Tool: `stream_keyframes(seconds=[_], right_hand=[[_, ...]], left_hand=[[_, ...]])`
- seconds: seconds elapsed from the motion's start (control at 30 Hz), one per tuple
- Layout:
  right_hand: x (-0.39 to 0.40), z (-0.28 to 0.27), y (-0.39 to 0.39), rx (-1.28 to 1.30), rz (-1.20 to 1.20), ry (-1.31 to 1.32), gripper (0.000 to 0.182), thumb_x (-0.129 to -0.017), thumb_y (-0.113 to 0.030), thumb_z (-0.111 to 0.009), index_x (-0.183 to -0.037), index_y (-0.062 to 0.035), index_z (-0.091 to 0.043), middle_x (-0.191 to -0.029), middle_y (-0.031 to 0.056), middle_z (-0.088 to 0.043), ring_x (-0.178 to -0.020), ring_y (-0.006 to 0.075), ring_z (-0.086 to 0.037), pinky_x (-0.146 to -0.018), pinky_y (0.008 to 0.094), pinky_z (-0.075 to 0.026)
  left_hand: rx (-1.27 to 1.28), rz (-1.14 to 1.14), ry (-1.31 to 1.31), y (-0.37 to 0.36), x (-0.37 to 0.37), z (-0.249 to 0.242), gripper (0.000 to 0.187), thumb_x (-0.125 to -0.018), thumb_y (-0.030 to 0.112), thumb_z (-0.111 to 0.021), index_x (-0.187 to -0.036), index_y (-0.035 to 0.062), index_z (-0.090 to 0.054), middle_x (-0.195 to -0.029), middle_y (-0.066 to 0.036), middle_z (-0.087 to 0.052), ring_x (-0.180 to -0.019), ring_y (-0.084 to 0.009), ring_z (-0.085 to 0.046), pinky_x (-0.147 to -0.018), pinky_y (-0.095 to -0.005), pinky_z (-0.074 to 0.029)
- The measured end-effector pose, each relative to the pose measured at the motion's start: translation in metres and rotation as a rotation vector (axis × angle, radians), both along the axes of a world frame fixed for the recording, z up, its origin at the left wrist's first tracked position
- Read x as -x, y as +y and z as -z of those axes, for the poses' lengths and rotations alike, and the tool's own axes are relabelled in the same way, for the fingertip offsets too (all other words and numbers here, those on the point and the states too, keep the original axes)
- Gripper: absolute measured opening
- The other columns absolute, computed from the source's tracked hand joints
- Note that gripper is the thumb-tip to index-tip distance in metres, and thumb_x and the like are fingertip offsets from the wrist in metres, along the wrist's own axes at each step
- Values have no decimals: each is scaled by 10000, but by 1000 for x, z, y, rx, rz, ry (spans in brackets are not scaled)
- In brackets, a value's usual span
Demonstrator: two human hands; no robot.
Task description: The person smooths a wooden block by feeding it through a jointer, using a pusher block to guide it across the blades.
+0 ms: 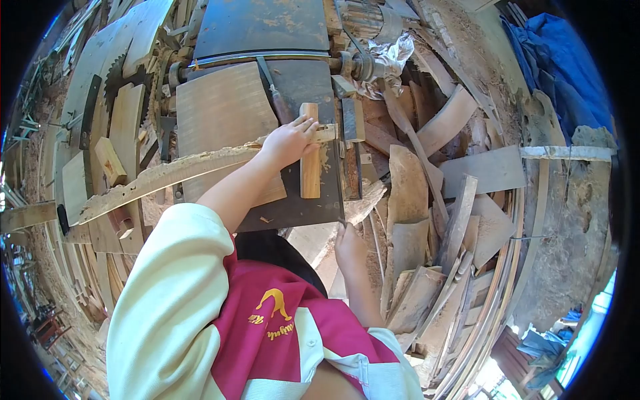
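Observation:
My left hand is closed over a long rough-edged wooden strip, near the strip's right end. Under that end, a short squared wooden block lies crosswise on the dark metal machine bed, and my fingers reach over it. A wide wooden board lies beneath the strip. Just beyond the hand is a flat-bladed tool with a wooden handle. My right hand is closed at the bed's near right corner; whatever its fingers hold is hidden.
A toothed circular saw blade stands at the left beside boards. Beyond my left hand are a cutter shaft and a blue metal plate. Wood offcuts are heaped on the right. A blue tarp hangs at far right.

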State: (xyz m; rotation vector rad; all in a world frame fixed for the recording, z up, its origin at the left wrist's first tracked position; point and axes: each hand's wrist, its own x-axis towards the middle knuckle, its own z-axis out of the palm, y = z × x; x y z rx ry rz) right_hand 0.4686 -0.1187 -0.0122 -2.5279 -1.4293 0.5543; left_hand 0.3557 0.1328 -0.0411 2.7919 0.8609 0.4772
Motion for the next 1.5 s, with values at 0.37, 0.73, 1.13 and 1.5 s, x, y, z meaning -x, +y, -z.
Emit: stream_keyframes(seconds=[0.37, 0.73, 1.13, 1.5], right_hand=[[-17, 23, 148, -92, 22, 59, 308, -906, -294, -340, -858, -34, -498, -712, 216, -598, -690, 399, -587, -623, 495, -450], [-13, -4, 46, 44, 0, 72, 277, -901, -287, -359, -893, -46, -494, -644, 215, -581, -652, 393, -584, -609, 501, -443], [-21, -1, 132, 18, 16, 105, 327, -900, -309, -338, -882, -40, -522, -775, 220, -603, -748, 391, -587, -666, 494, -445], [-21, -13, 92, 75, -5, 125, 315, -904, -310, -332, -903, -45, -501, -761, 227, -599, -750, 403, -584, -677, 499, -442]], left_hand=[[15, -35, 2, 4, -2, -4, 509, -824, 364, -516, -1175, -3, -477, -1199, -127, -507, -1142, -244, -455, -907, -319, -414], [1, -22, -22, 7, -3, -5, 515, -819, 366, -518, -1160, -17, -482, -1159, -157, -528, -1111, -248, -482, -900, -317, -416], [19, -42, -1, 6, -3, -4, 515, -833, 375, -506, -1173, -10, -476, -1176, -148, -519, -1136, -249, -461, -916, -318, -405], [15, -27, 5, 5, -4, -3, 518, -819, 371, -522, -1171, -6, -480, -1179, -155, -514, -1135, -251, -462, -911, -321, -408]])
